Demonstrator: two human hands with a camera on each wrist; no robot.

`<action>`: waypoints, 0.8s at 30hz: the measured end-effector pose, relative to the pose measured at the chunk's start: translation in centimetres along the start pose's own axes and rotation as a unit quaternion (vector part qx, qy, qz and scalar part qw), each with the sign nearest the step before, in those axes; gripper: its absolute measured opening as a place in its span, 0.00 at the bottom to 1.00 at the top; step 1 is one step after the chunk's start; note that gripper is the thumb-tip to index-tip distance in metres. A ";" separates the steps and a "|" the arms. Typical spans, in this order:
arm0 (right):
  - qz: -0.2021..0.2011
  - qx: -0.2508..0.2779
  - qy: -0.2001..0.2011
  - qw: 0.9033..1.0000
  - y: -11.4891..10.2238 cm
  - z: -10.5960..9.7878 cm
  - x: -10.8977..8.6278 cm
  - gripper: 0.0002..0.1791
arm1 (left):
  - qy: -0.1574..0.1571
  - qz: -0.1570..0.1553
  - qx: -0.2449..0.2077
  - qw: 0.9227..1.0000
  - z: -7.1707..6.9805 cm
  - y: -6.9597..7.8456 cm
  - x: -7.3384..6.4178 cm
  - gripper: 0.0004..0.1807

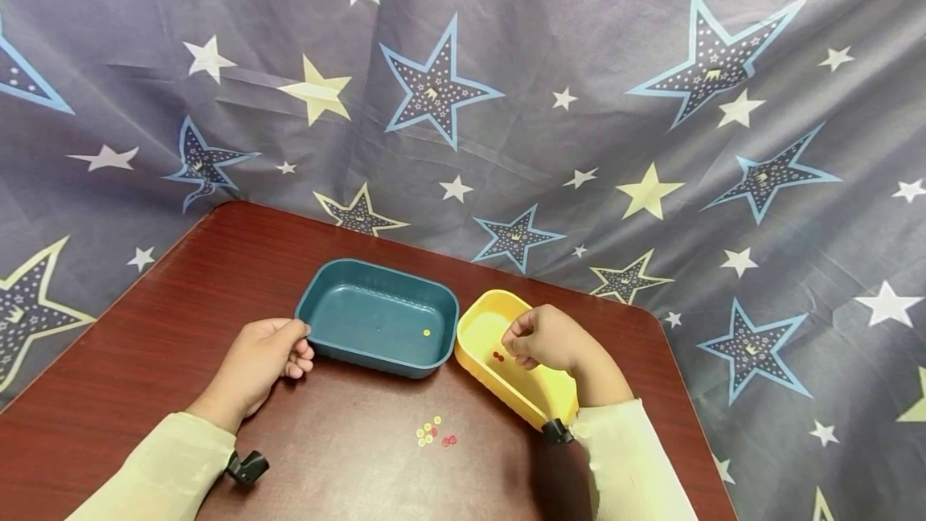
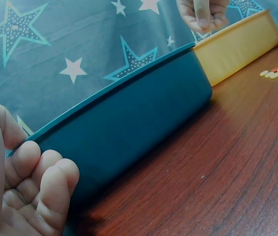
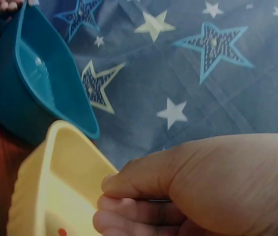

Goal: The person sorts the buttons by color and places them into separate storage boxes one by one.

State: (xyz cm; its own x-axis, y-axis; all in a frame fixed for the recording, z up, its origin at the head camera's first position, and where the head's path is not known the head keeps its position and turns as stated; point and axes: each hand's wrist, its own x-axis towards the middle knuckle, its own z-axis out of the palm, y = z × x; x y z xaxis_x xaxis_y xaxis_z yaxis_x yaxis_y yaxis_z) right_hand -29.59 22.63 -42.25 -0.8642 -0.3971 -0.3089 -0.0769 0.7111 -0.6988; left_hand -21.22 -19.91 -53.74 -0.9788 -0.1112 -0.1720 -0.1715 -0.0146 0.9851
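Fingers of the left hand [image 1: 260,360] pinched the teal tub [image 1: 372,313] at its rim; those of the right hand [image 1: 550,339] were pressed together over the yellow tub [image 1: 497,389] holding red buttons [image 1: 496,355].

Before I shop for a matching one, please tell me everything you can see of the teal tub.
The teal tub is oblong with rounded corners, a thin rim and a slight sheen, like plastic. It stands upright and open-topped on the reddish-brown table, one small yellow disc on its floor toward the right. The left hand holds its rim at the left end; the other end sits close beside the yellow tub.
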 end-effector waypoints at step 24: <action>-0.104 -0.106 -0.013 0.989 -3.3 6.8 -3.6 0.04 | 0.003 0.000 0.007 1.000 0.0 0.0 -0.2 0.14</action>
State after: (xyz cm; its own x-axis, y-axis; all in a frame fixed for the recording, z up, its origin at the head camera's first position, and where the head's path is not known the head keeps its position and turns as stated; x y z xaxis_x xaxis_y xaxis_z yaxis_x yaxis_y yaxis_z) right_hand -22.87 17.77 -43.28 -0.8054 -0.5609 -0.1919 -0.3568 0.7172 -0.5986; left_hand -20.99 -19.86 -53.68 -0.9780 -0.1169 -0.1728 -0.1740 0.0000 0.9848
